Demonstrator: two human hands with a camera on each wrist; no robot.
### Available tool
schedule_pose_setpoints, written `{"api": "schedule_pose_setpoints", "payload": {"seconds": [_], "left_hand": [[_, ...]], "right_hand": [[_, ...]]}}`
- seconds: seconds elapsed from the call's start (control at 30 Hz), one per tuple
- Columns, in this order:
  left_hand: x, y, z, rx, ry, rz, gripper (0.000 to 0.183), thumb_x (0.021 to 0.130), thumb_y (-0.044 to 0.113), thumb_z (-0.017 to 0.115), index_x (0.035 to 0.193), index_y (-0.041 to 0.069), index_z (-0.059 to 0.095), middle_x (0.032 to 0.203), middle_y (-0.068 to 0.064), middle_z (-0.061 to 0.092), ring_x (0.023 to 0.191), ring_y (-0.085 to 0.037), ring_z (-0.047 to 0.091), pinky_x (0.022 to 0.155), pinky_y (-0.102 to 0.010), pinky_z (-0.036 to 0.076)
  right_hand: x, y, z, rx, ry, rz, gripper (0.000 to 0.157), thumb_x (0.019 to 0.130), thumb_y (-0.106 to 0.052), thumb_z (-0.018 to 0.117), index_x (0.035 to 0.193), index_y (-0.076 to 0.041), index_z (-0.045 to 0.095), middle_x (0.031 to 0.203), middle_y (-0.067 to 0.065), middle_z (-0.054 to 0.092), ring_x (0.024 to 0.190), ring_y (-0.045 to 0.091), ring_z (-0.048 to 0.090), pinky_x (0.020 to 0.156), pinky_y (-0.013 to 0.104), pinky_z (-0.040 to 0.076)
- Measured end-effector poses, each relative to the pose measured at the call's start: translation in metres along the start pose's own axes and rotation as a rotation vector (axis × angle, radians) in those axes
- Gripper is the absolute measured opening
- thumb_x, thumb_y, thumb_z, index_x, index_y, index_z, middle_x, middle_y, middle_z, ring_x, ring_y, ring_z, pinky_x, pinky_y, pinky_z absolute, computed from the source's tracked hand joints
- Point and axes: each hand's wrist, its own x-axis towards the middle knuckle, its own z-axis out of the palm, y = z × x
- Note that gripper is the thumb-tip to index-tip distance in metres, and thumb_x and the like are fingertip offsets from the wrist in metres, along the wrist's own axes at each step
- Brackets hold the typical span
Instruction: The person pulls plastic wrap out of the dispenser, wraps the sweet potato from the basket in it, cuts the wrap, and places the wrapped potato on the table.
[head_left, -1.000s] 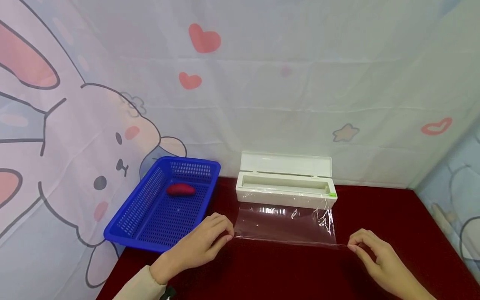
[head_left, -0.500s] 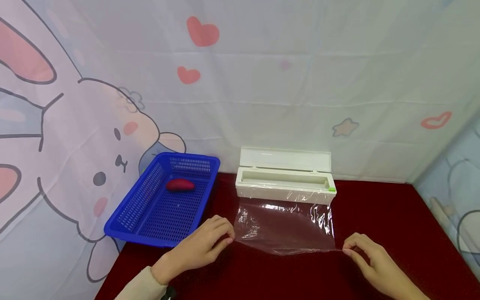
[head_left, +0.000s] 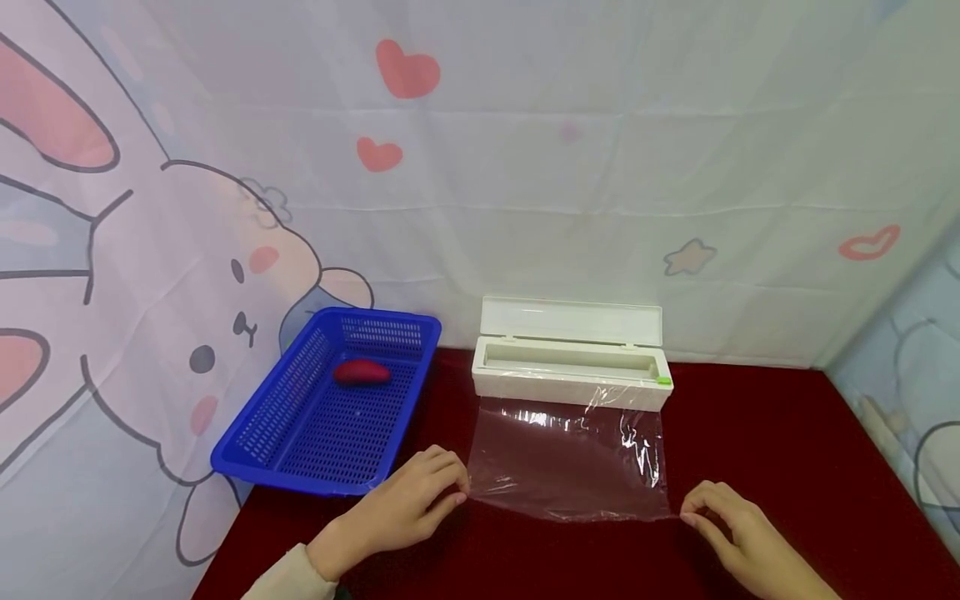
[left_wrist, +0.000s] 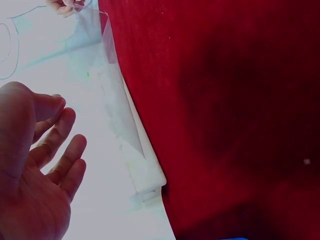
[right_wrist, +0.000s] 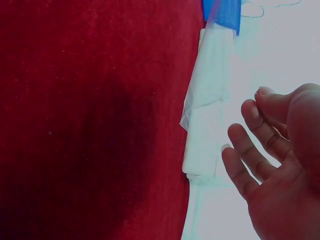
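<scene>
The left hand and right hand each pinched a near corner of a clear, glossy plastic sheet, which extended from a white, oblong, open-lidded box; uneven tugging could have creased or torn it. Its long axis ran left to right, its free edge facing away from the box.

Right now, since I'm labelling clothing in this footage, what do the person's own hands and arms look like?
The bare left hand emerges from a cream-coloured fabric sleeve. The bare right hand shows no sleeve within view. No ring is visible on either.
</scene>
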Motion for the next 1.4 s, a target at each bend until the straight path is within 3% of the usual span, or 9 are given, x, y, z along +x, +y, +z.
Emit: {"api": "schedule_pose_setpoints", "payload": {"seconds": [0.17, 0.4, 0.83, 1.07, 1.4], "left_hand": [[-0.004, -0.001, 0.005, 0.011, -0.017, -0.014, 0.010, 0.101, 0.011, 0.072, 0.101, 0.018, 0.065, 0.101, 0.011, 0.063, 0.102, -0.008, 0.058, 0.091, -0.030, 0.052], [-0.007, 0.001, 0.010, 0.012, -0.048, -0.033, 0.010, 0.100, 0.012, 0.073, 0.099, 0.020, 0.066, 0.101, 0.012, 0.064, 0.103, -0.008, 0.058, 0.092, -0.029, 0.052], [-0.013, -0.002, 0.024, 0.002, -0.110, -0.070, 0.008, 0.100, 0.014, 0.074, 0.100, 0.019, 0.068, 0.102, 0.011, 0.067, 0.103, -0.008, 0.060, 0.092, -0.029, 0.053], [-0.017, -0.004, 0.028, 0.001, -0.153, -0.107, 0.008, 0.101, 0.016, 0.073, 0.099, 0.021, 0.067, 0.100, 0.013, 0.065, 0.101, -0.007, 0.057, 0.091, -0.028, 0.052], [-0.022, -0.007, 0.037, -0.033, -0.195, -0.143, 0.008, 0.101, 0.016, 0.072, 0.099, 0.022, 0.067, 0.101, 0.014, 0.065, 0.101, -0.005, 0.056, 0.090, -0.027, 0.051]], "right_hand": [[-0.004, 0.003, 0.004, -0.009, -0.016, 0.011, 0.032, 0.091, 0.001, 0.079, 0.102, -0.026, 0.065, 0.098, -0.014, 0.065, 0.093, -0.004, 0.057, 0.083, 0.007, 0.046], [-0.009, 0.004, 0.006, -0.006, -0.099, 0.078, 0.021, 0.099, -0.011, 0.075, 0.103, -0.029, 0.063, 0.099, -0.017, 0.063, 0.093, -0.006, 0.056, 0.078, 0.020, 0.055], [-0.011, 0.012, 0.008, 0.021, -0.227, 0.139, 0.014, 0.103, -0.017, 0.071, 0.103, -0.029, 0.063, 0.098, -0.020, 0.059, 0.091, -0.007, 0.051, 0.075, 0.021, 0.054], [-0.013, 0.016, 0.014, 0.045, -0.228, 0.117, 0.018, 0.102, -0.014, 0.072, 0.101, -0.028, 0.062, 0.097, -0.020, 0.058, 0.090, -0.008, 0.052, 0.072, 0.021, 0.053], [-0.013, 0.017, 0.020, 0.063, -0.294, 0.179, 0.013, 0.102, -0.021, 0.072, 0.099, -0.028, 0.063, 0.095, -0.019, 0.058, 0.085, -0.006, 0.049, 0.069, 0.021, 0.049]]}}
